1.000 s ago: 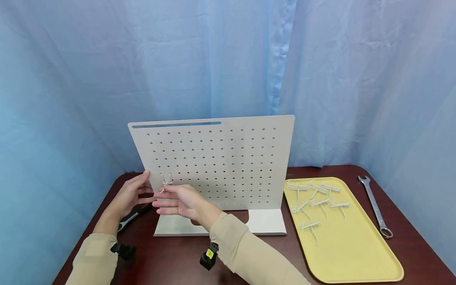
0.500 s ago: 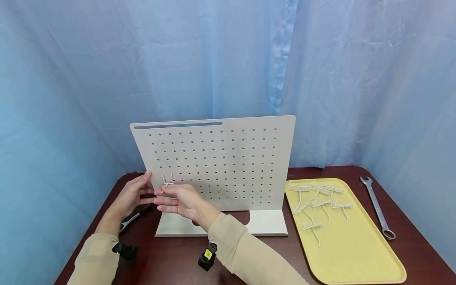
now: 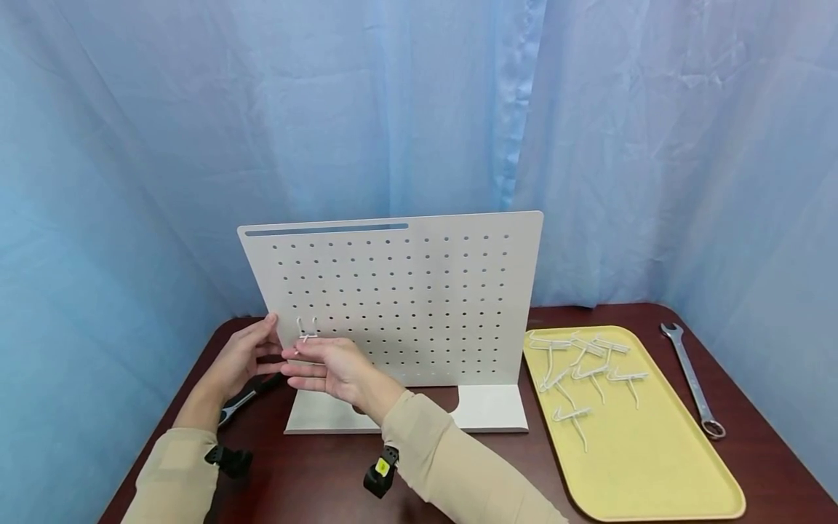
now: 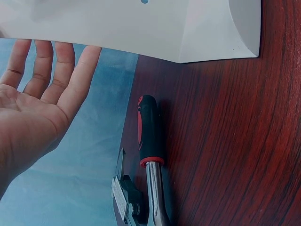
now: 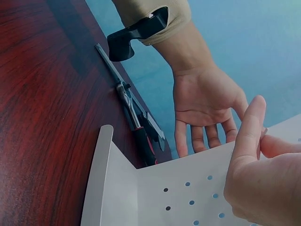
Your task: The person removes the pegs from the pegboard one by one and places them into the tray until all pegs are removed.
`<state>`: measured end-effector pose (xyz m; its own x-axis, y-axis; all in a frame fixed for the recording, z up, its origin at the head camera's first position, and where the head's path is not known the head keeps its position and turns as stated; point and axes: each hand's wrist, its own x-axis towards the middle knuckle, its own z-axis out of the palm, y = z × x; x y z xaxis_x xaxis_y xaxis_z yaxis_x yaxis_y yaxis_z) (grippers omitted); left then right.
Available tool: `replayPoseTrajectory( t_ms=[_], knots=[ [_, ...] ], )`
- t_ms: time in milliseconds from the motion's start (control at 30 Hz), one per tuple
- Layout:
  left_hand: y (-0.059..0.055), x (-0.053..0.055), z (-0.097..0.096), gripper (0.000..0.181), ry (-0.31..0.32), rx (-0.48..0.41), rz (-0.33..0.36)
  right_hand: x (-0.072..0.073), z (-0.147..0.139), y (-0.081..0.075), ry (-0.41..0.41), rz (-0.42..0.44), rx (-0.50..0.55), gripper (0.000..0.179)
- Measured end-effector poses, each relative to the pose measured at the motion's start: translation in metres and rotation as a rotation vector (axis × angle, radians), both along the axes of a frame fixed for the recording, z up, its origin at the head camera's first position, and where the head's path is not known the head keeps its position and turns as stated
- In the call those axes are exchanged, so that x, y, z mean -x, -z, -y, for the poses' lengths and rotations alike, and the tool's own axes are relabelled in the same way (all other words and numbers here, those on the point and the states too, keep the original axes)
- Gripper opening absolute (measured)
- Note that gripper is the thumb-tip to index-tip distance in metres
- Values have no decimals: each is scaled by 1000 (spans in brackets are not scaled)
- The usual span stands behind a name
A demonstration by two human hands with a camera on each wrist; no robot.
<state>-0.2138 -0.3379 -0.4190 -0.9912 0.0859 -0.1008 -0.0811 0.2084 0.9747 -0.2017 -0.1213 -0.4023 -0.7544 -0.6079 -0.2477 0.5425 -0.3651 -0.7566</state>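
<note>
A white pegboard (image 3: 513, 291) stands upright on the table on its flat feet. At its left edge my left hand (image 3: 236, 364) holds the board, with the fingers reaching behind it in the left wrist view. In front of the lower left holes, my right hand (image 3: 343, 371) pinches the prong of a white wire pegboard hook (image 3: 308, 336) between thumb and forefinger. The hook's two upper wire ends lie up against the board's holes. My right hand's other fingers extend loosely below, and in the right wrist view it hides most of the hook.
Several similar hooks (image 3: 576, 415) lie on a yellow tray (image 3: 655, 473) at the right. Beyond the tray is a combination wrench (image 3: 690, 382). Left of the board lies a tool with a black and red handle (image 4: 148, 127), beside another dark metal tool (image 4: 124, 197). A blue curtain (image 3: 419, 109) hangs behind.
Both hands keep their places at the board. The hook sits at nearly the same spot, its lower end tipped slightly; the whole view has shifted a little.
</note>
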Motion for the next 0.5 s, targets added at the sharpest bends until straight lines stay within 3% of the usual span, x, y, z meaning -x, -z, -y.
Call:
replayPoseTrajectory(
  t_ms=[267,500],
  knots=[
    [-1,0,0,49,-5,11,-3,-1,-2,-2,-17,-2,-7,35],
    [-1,0,0,55,3,21,-3,-4,-3,-6,-37,-75,-53,33]
  ],
)
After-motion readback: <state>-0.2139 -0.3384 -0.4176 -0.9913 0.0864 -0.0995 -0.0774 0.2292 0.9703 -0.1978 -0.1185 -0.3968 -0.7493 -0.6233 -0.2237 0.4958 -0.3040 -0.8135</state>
